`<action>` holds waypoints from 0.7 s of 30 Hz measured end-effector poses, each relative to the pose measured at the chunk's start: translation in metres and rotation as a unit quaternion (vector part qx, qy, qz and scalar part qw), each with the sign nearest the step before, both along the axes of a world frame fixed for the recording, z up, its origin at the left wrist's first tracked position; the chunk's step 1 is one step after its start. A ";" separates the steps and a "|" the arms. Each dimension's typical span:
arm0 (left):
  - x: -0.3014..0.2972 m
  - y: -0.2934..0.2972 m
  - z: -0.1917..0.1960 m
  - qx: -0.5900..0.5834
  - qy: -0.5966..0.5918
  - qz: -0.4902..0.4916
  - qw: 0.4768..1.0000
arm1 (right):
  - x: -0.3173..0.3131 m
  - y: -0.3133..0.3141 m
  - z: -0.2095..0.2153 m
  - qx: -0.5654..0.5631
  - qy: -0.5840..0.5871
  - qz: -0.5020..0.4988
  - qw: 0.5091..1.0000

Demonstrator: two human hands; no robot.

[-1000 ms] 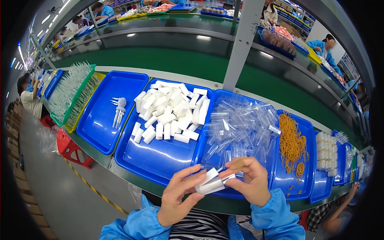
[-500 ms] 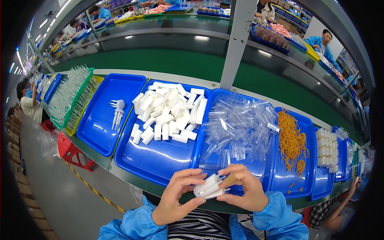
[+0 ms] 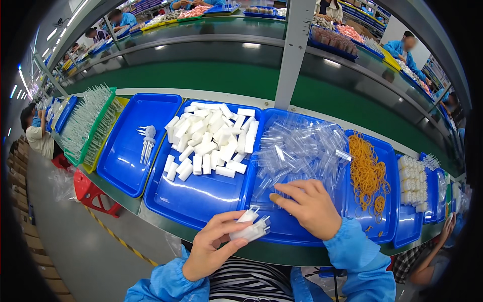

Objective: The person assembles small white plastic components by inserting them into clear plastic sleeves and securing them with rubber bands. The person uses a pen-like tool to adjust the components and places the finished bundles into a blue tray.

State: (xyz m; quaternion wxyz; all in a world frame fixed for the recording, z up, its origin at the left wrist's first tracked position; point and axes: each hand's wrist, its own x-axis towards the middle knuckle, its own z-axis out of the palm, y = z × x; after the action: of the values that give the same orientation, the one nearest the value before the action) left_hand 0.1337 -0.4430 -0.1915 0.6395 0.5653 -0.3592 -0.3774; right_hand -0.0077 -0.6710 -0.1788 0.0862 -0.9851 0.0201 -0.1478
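My left hand (image 3: 215, 246), in front of the trays, closes around a small bunch of white cylindrical pieces (image 3: 250, 231). Clear, narrow tube ends stick out from their right side. My right hand (image 3: 314, 209) is over the near part of a blue tray (image 3: 297, 226) holding a pile of clear plastic tubes (image 3: 302, 151). Its fingers stretch leftward at the near edge of that pile, one covered by a tan finger cot. They look apart; whether a fingertip touches a tube is hard to see.
Left of the tubes, a blue tray (image 3: 186, 199) holds white cylinders (image 3: 211, 133); farther left are a tray with thin white pieces (image 3: 147, 143) and a green rack (image 3: 93, 136). Orange rubber bands (image 3: 367, 171) lie to the right. A metal post (image 3: 292, 60) rises behind.
My right hand has left the white bunch and moved up over the clear-tube tray. My left hand keeps the bunch, slightly lower and to the left.
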 end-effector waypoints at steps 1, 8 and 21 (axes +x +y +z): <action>-0.001 -0.002 0.001 -0.009 0.009 0.002 1.000 | 0.003 0.001 -0.001 -0.059 0.008 0.012 0.998; -0.005 -0.003 0.004 -0.001 0.049 0.051 0.997 | 0.008 -0.004 0.004 -0.091 0.028 0.015 0.995; -0.018 -0.010 -0.001 -0.013 0.020 0.088 0.996 | 0.007 0.033 0.022 0.704 -0.131 -0.105 0.690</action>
State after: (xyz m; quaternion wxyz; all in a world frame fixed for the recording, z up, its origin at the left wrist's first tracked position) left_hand 0.1153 -0.4527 -0.1921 0.6848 0.5789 -0.3001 -0.3256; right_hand -0.0005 -0.6384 -0.1570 0.7397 -0.5977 0.2102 -0.2265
